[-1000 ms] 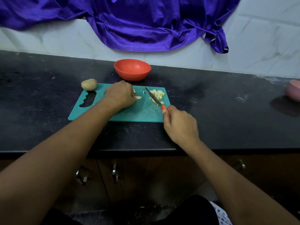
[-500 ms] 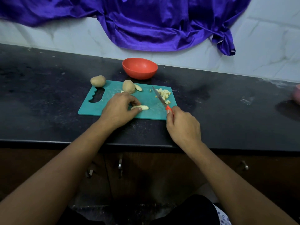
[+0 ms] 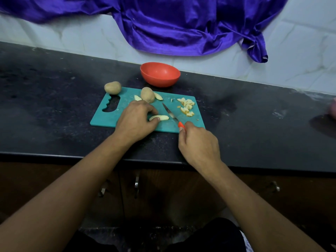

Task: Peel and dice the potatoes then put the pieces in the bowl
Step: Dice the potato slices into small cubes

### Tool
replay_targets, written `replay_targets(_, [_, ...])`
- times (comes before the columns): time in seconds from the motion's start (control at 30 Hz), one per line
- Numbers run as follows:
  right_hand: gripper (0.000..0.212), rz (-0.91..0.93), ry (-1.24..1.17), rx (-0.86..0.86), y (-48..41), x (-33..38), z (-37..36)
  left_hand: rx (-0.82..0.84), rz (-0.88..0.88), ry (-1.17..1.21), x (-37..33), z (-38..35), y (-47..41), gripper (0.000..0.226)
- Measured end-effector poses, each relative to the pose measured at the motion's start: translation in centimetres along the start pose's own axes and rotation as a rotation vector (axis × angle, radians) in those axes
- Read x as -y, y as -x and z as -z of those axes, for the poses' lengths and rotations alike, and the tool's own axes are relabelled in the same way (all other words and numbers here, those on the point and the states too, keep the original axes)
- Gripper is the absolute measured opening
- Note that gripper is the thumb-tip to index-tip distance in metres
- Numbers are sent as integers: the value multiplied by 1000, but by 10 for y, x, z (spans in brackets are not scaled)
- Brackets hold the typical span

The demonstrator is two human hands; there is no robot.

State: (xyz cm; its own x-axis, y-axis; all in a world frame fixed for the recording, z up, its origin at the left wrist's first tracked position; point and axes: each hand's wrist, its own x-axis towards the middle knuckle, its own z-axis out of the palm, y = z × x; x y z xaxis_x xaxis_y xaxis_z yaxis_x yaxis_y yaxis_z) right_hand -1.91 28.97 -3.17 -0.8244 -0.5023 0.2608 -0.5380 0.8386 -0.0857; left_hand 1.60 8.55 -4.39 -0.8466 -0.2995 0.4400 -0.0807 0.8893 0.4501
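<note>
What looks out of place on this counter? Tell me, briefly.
Nothing spilled or damaged. One whole potato sits at the far left corner of the cutting board, seemingly on the counter rather than the board. A purple cloth hangs over the tiled wall, odd behind a worktop.

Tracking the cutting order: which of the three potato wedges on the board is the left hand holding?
The near wedge, pinched by the left hand beside the knife; the other two wedges lie untouched, flanking the whole potato.
</note>
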Motion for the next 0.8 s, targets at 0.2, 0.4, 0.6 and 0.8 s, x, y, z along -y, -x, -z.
replay_targets(0.2, [34,5,19,16,1,3,0,-16,58,5,-1,1,1,10])
replay_targets(0.4, [31,52,61,28,0,5,2,-20,63,32,1,0,1,8])
replay_targets(0.6, [32,50,74,56,-1,7,2,-28,53,15,2,0,3,13])
replay_targets(0.8, [33,28,47,-10,3,6,-3,-29,57,3,0,0,3,14])
